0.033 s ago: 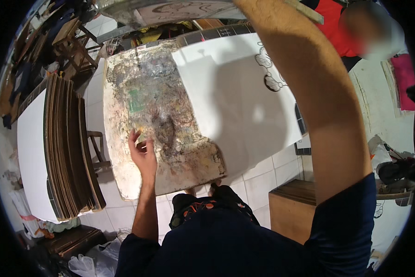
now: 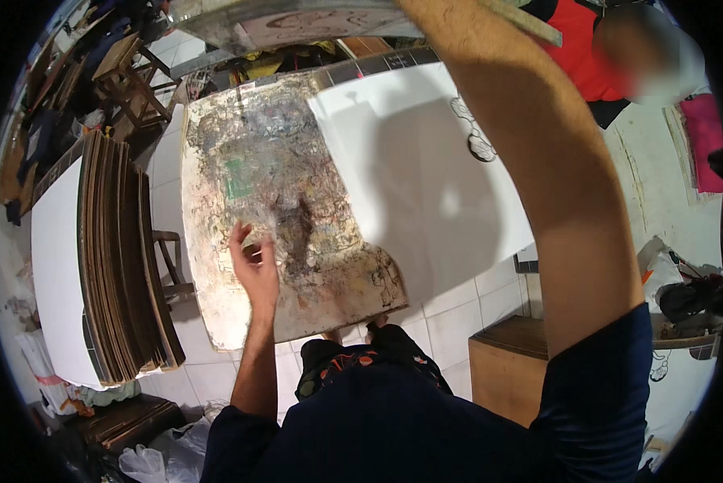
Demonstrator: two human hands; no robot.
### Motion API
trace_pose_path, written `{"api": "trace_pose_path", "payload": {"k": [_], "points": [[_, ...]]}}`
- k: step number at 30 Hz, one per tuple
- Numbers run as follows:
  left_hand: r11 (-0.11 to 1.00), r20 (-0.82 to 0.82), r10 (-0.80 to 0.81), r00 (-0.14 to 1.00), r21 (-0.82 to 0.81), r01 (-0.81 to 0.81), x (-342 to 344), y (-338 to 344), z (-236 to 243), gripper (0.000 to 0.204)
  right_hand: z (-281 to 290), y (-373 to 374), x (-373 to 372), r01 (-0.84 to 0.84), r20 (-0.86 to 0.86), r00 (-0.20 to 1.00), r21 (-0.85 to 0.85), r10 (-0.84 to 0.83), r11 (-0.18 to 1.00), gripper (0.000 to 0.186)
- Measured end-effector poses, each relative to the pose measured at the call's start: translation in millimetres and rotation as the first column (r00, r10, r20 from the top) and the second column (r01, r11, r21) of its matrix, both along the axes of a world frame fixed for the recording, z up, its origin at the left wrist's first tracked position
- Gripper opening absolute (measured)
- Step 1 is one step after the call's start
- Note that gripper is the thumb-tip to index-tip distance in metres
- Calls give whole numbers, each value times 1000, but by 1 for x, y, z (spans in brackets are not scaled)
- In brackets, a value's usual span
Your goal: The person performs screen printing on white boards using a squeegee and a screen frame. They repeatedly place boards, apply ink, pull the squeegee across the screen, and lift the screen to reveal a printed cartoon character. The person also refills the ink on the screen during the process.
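My left hand point(image 2: 253, 262) is over the paint-stained board point(image 2: 232, 129), its fingers loosely curled and apart, slightly blurred, with nothing visible in them. A large white sheet point(image 2: 393, 169) covers the right part of the board and overhangs it, with a black line drawing near its upper right, partly behind my arm. My right forearm point(image 2: 570, 209) reaches up across that side and out past the top edge, so my right hand is out of view. A pale frame point(image 2: 297, 20) with a faint drawing spans the top, near that arm.
A stack of boards point(image 2: 112, 266) stands at left, behind it a wooden stool point(image 2: 120, 60). A person in red point(image 2: 570, 36) is at the upper right, near pink material point(image 2: 703, 145). A wooden box point(image 2: 502, 374) sits at lower right, plastic bags point(image 2: 160, 451) at lower left.
My left hand has moved slightly right. The board and white sheet have shifted a little to the right. My right arm has moved slightly.
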State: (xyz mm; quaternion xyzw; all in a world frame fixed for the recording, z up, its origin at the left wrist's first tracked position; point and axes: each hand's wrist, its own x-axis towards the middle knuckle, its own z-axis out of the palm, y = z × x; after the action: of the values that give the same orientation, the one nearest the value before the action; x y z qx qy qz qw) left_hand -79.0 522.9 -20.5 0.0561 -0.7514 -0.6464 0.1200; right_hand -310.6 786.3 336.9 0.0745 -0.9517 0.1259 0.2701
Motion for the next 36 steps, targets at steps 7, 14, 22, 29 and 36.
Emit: {"api": "trace_pose_path", "payload": {"k": [7,14,22,29,36], "points": [[972,-126,-233,964,-50,228,-45,100,86,57,-23,2,20,-39,85,996,15,38,999,79],[709,-243,-146,959,651,273,-71,180,170,84,-109,-2,57,-175,-219,960,16,174,984,72],[468,331,79,940,821,-328,12,182,13,71,-306,4,198,-435,33,897,-113,440,894,36],[645,669,70,740,536,-545,30,164,-108,62,-410,4,216,-485,244,817,-201,523,851,54],[588,600,147,787,587,-557,34,169,-140,55,-407,8,198,-565,282,744,-219,606,796,43]]}}
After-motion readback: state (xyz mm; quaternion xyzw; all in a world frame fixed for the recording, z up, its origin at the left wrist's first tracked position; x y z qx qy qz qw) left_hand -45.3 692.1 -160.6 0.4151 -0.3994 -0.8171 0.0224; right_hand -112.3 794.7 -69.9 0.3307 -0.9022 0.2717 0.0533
